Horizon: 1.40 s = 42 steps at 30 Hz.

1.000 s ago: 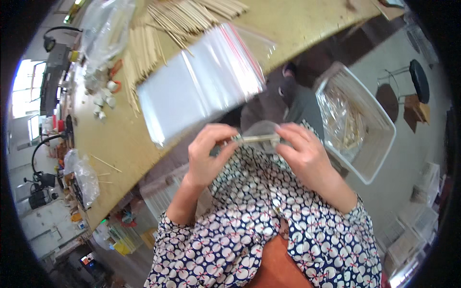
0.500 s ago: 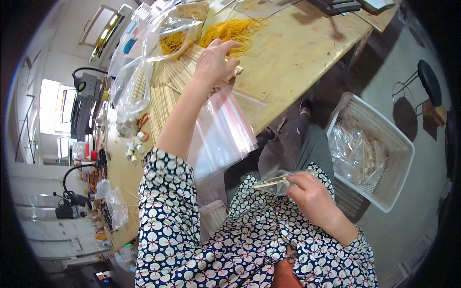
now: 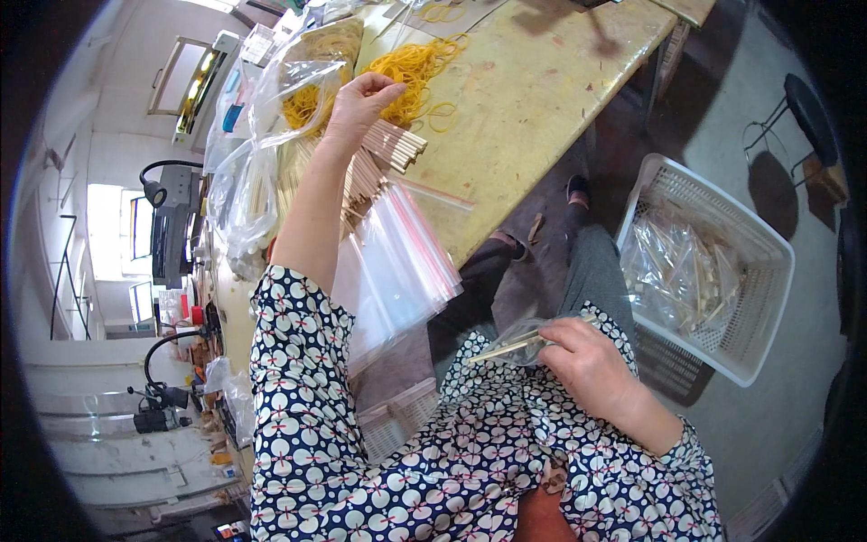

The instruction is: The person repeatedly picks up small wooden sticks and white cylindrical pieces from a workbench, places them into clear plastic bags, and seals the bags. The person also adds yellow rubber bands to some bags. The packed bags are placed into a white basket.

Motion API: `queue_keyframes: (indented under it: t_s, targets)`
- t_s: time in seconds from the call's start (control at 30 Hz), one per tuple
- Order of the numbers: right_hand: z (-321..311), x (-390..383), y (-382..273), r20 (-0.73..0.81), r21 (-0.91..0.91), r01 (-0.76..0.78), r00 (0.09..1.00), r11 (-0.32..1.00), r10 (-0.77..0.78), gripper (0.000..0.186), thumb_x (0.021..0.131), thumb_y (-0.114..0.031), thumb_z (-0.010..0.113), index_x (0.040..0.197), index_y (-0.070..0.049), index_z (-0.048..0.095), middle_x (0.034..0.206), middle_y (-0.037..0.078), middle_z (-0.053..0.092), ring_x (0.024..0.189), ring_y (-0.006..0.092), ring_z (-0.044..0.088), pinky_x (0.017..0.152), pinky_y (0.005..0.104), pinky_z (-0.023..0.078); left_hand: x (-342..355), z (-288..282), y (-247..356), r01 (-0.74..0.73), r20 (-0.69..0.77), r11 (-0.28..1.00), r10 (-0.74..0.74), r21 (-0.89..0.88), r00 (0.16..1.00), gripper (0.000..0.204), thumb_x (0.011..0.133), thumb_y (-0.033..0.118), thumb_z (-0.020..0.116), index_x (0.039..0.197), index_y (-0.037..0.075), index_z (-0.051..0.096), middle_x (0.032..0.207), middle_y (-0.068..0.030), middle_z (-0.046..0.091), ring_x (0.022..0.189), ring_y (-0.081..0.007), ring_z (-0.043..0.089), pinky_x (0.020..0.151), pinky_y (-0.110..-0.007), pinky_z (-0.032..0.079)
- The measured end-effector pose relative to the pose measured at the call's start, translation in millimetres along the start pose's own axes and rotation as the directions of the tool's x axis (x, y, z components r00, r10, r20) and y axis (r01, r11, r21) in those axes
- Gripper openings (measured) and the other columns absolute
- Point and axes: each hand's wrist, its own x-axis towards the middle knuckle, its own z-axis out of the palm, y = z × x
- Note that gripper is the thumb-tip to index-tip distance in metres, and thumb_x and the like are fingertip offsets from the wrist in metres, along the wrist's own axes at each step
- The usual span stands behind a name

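Note:
My left hand (image 3: 359, 110) is held over the table beside a heap of yellow rubber bands (image 3: 411, 70). Its thumb and forefinger are pinched together, and whatever is between them is too small to tell. Just beneath it lie bundled pale wooden sticks (image 3: 393, 146), and a stack of clear zip bags (image 3: 397, 262) with red-striped edges overhangs the table edge. Over my lap, my right hand (image 3: 587, 366) grips a clear plastic bag (image 3: 526, 336) with a few thin wooden sticks (image 3: 504, 349) in it, their ends poking out to the left.
A white plastic basket (image 3: 768, 312) on the floor at right holds filled clear bags (image 3: 677, 271). A black stool (image 3: 810, 117) stands beyond it. Large clear bags (image 3: 248, 181) and desk lamps (image 3: 155, 191) line the left side. Another basket (image 3: 397, 417) sits below the table edge.
My left hand has drawn back slightly left, its fingers going from spread to pinched, uncovering the stick ends. My right hand still holds the bag in nearly the same place. The view has shifted a little.

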Motion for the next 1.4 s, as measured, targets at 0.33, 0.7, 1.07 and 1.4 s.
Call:
queue_keyframes:
  t_s: [0.33,0.7,1.07,1.4]
  targets:
    - [7,-3,0,0.032,-0.008,-0.001,0.999,1.000,0.002,0.013,0.081,-0.003,0.063,0.093,0.002,0.067,0.116,0.017,0.069,0.115,0.0331,0.065,0.099,0.0430,0.054,-21,-12,16,0.404,0.283,0.720,-0.291,-0.565,0.914,0.016,0.095,0.012,0.078,0.108,0.006,0.070,0.101,-0.0059,0.077,0.070,-0.0031,0.064,0.052,-0.012,0.047]
    - [13,-4,-1,0.044,0.011,-0.017,0.999,1.000,0.017,0.013,0.081,-0.002,0.063,0.092,0.002,0.068,0.116,0.018,0.069,0.116,0.0339,0.064,0.099,0.0438,0.054,-33,-6,10,0.370,0.219,0.744,-0.298,-0.557,0.929,0.019,0.099,0.014,0.073,0.115,0.004,0.071,0.100,-0.0064,0.078,0.075,-0.0055,0.070,0.059,-0.015,0.054]
    - [15,-2,0,0.031,-0.016,-0.010,0.999,1.000,0.010,0.011,0.080,-0.003,0.067,0.090,0.000,0.068,0.112,0.016,0.070,0.112,0.0327,0.066,0.095,0.0411,0.056,-27,-2,2,0.067,-0.078,0.861,-0.122,-0.504,0.989,0.021,0.097,0.019,0.076,0.114,0.007,0.071,0.095,-0.0020,0.075,0.065,-0.0014,0.059,0.052,-0.014,0.041]
    - [18,-3,-2,0.028,-0.048,-0.002,1.000,0.999,0.003,0.011,0.081,-0.004,0.063,0.090,0.001,0.067,0.112,0.017,0.069,0.111,0.0332,0.065,0.094,0.0408,0.056,-97,-6,19,0.368,0.339,0.501,-0.152,-0.783,0.928,0.021,0.105,0.014,0.064,0.118,0.000,0.071,0.102,-0.0111,0.077,0.078,-0.0073,0.072,0.063,-0.018,0.061]
